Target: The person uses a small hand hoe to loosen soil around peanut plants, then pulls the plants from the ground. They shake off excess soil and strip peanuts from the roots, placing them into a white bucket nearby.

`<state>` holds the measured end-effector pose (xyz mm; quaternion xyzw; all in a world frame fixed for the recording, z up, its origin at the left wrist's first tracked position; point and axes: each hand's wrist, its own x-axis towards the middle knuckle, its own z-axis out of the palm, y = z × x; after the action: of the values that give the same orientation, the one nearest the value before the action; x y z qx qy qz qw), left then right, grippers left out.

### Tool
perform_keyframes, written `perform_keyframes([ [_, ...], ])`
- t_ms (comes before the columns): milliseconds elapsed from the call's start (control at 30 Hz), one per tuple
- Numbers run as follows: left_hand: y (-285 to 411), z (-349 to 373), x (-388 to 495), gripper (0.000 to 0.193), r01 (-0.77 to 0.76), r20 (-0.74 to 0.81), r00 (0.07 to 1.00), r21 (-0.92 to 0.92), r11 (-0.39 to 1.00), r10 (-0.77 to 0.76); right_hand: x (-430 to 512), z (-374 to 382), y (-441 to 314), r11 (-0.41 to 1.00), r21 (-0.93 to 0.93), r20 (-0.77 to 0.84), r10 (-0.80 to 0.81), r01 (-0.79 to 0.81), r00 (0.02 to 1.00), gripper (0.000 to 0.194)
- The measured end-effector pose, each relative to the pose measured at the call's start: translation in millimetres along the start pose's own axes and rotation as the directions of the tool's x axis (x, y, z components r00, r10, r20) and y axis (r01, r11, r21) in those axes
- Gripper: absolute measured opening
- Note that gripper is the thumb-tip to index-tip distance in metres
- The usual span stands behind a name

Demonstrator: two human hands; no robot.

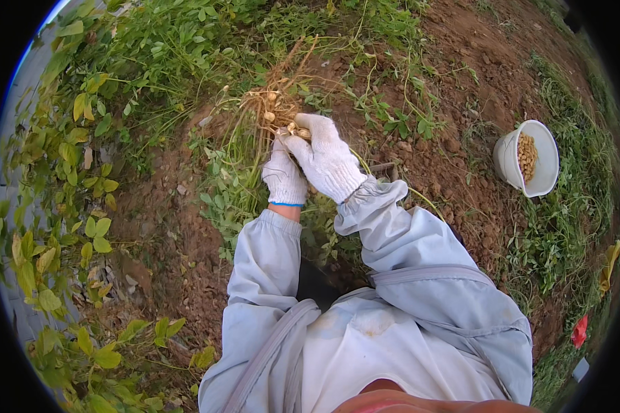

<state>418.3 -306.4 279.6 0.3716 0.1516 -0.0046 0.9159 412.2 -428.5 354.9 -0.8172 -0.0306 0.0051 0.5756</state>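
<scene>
A pulled peanut plant hangs upside down before me, its roots and peanut pods (270, 107) uppermost and its green stems (245, 170) trailing below. My left hand (285, 175), in a white knit glove with a blue cuff edge, is closed around the stems just under the roots. Beside it on the right, my right hand (326, 155), also gloved in white, has its thumb and fingers at several pale pods (300, 132) and appears to pinch them. Its fingertips touch the root mass.
A white bucket (546, 160) partly filled with peanuts stands at the right on pulled greenery. Reddish-brown soil (460, 160) and leafy plants (175, 57) surround me. Yellowing plants (93, 232) grow at the left beside grey paving (18, 310). A red scrap (579, 331) lies at the lower right.
</scene>
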Motion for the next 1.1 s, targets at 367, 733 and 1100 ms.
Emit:
perform_keyframes([
  [367,19.6,6.9,-3.8,0.032,-0.058,-0.257,0.962,0.147,0.987,0.095,24.6,-6.8,6.0,0.917,-0.321,0.368,-0.108,0.235,0.924,0.036],
  [733,17.6,6.1,0.2,0.029,-0.017,-0.205,0.978,0.123,0.992,0.042,-3.0,-12.9,-0.9,0.986,-0.157,0.33,-0.003,0.058,0.944,0.05],
  [1100,15.2,25.7,-12.6,0.022,0.002,-0.174,0.984,0.14,0.99,0.023,-25.2,-25.5,1.0,0.926,0.255,0.374,0.17,-0.277,0.912,0.053],
])
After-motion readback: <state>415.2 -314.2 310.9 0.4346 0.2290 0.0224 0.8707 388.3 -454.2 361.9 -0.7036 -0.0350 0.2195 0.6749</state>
